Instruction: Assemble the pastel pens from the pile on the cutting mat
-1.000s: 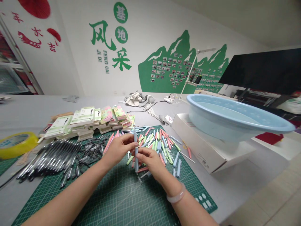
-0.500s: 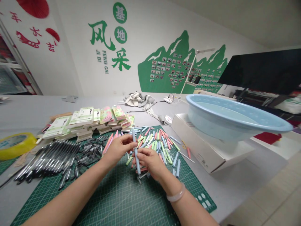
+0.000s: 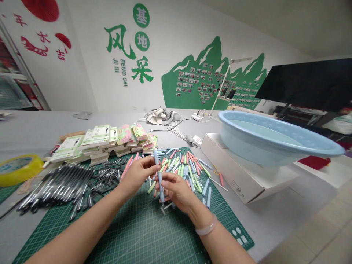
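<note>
Above the green cutting mat (image 3: 132,234) I hold a light blue pen (image 3: 161,192) nearly upright. My left hand (image 3: 139,171) pinches its upper part between thumb and fingers. Just below, my right hand (image 3: 177,189) is closed round its lower part. Small clear and pale pieces lie under the pen's lower end, partly hidden by my right hand. Beyond my hands spreads a loose pile of pink, green, blue and white pens or pen parts (image 3: 183,167).
On the left lie a row of black pens (image 3: 59,183), dark small pen parts (image 3: 106,178) and a yellow tape roll (image 3: 30,165). Stacked boxes (image 3: 96,135) stand behind them. To the right, a blue basin (image 3: 247,145) rests on a white box (image 3: 242,179). Cloths (image 3: 162,116) lie at the back.
Both hands keep their hold on the blue pen, nearly still. The fingers of my right hand have shifted slightly on it.
</note>
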Action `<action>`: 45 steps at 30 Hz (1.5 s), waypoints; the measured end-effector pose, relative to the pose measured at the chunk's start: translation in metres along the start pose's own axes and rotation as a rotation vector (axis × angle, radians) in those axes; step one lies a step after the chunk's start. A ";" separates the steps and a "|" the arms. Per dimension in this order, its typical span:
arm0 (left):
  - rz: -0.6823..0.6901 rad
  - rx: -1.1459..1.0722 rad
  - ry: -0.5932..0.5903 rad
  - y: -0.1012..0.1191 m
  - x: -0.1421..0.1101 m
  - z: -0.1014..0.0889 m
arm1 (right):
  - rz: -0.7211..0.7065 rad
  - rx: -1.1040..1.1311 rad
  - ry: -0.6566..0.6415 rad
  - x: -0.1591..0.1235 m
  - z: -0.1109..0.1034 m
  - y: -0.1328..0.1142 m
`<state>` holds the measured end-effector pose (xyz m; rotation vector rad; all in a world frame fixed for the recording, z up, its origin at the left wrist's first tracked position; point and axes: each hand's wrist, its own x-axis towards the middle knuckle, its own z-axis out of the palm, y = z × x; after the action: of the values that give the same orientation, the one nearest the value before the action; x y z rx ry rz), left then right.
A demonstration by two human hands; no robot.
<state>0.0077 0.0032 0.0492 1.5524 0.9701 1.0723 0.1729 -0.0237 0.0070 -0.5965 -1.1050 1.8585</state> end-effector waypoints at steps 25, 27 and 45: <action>-0.150 -0.128 -0.118 0.006 -0.002 0.001 | -0.036 -0.038 0.070 0.002 0.004 0.002; -0.150 -0.117 -0.123 0.008 -0.003 0.000 | -0.040 -0.047 0.069 0.001 0.005 -0.001; 0.062 0.050 0.053 0.011 -0.002 0.003 | -0.155 -0.183 0.219 0.004 0.002 0.006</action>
<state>0.0106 -0.0020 0.0596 1.6105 0.9972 1.1456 0.1671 -0.0227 0.0027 -0.7775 -1.1476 1.5308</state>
